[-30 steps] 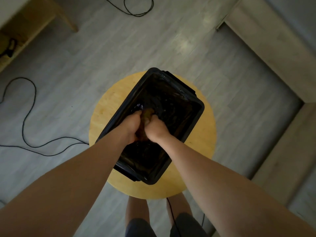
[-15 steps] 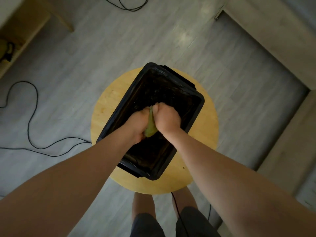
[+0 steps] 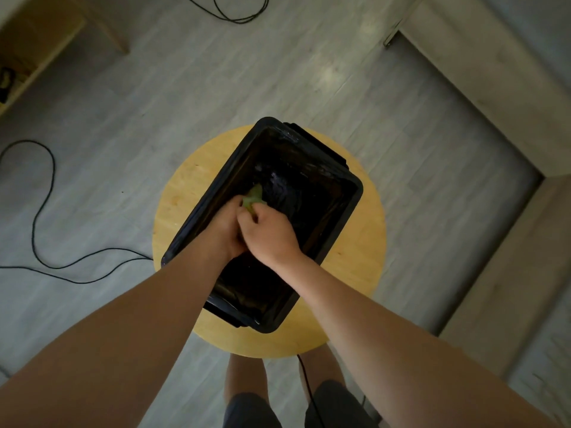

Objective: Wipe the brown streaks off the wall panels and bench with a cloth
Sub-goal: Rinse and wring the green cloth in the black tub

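A green cloth [image 3: 254, 197] is bunched between both my hands over a black plastic tub [image 3: 352, 205]. My left hand [image 3: 227, 227] grips the cloth from the left. My right hand [image 3: 270, 234] overlaps the left and grips the cloth from the right. Only a small tip of the cloth sticks out above my fingers; the rest is hidden in my fists. The tub's inside glistens as if wet. The tub stands on a round wooden stool [image 3: 367, 273].
Black cables [image 3: 37, 211] lie on the grey floor at the left and at the top [image 3: 234, 13]. A light wooden bench or ledge [image 3: 482, 88] runs along the right. A wooden shelf unit [image 3: 34, 41] is at the top left. My legs [image 3: 244, 381] stand below the stool.
My hands have twisted around the cloth: the right hand now lies over the left, and the cloth's tip points up out of my fists instead of hanging down between them.
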`<state>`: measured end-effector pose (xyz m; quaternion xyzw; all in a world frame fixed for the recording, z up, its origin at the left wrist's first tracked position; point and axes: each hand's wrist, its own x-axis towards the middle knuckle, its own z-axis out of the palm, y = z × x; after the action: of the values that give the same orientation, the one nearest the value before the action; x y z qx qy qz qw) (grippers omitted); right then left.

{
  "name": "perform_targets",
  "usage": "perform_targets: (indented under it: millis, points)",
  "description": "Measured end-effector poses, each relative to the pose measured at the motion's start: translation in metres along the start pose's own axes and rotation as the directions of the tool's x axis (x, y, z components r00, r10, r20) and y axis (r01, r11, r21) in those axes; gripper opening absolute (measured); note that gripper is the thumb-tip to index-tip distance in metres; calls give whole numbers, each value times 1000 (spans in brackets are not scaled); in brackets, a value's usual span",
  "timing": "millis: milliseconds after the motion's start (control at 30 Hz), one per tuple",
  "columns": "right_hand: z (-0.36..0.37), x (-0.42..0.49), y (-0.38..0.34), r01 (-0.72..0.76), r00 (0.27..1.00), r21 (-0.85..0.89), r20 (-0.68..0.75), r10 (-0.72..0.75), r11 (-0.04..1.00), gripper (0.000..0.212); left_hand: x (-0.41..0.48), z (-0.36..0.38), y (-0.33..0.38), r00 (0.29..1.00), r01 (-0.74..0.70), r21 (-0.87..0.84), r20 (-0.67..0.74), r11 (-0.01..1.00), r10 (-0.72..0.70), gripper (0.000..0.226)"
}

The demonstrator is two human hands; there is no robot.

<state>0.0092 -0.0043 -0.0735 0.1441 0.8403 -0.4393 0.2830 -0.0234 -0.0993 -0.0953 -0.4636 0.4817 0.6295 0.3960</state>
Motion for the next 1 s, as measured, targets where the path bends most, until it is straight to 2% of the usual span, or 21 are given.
perform_targets:
  millis: [100,233,367,467,533,600,667,700,767,800,867,933,1000]
  points:
    - [-6,-11,-10,138,990,-4,-27,-138,990,46,-2,1,4,999,-36,14,-14,999,36,44]
    - [-7,1,-6,246,953,-252,-115,-282,936,49,-19,9,6,999,-5,-40,36,999,6,36]
    - [-26,34,13,177,958,-599,-77,-276,781,50,-27,12,0,999,-42,-3,34,999,42,22]
    - [-33,60,30,74,959,-714,-141,-247,696,45,-32,8,-10,998,-36,19,61,999,35,27]
    - [-26,65,36,-69,963,-636,-242,-114,768,47,-31,4,-11,999,-16,22,49,1000,15,33]
    - [-15,61,36,-263,954,-430,-249,167,864,62,-30,0,-8,1000,9,12,5,1000,-9,38]
    - [-1,56,32,-400,916,-220,-80,393,889,69,-21,-2,-5,999,43,-38,-9,998,-43,43]
    - [6,52,28,-426,900,-132,36,434,895,70,-18,-2,-5,998,59,-64,-8,996,-59,45]
    - [11,39,14,-397,904,14,178,389,918,67,-17,-1,-3,996,92,-109,10,990,-91,49]
    - [11,31,8,-339,931,47,164,327,940,62,-16,-1,-3,995,97,-139,19,985,-95,50]
    - [9,11,-4,-173,984,25,48,172,985,54,-15,0,-2,996,86,-162,28,983,-82,48]
    - [6,-11,-12,-8,1000,-54,-30,7,999,48,-14,1,3,999,51,-152,9,987,-50,42]
    - [7,-24,-13,76,996,-71,-43,-79,995,43,-17,4,7,1000,22,-128,-14,992,-24,35]
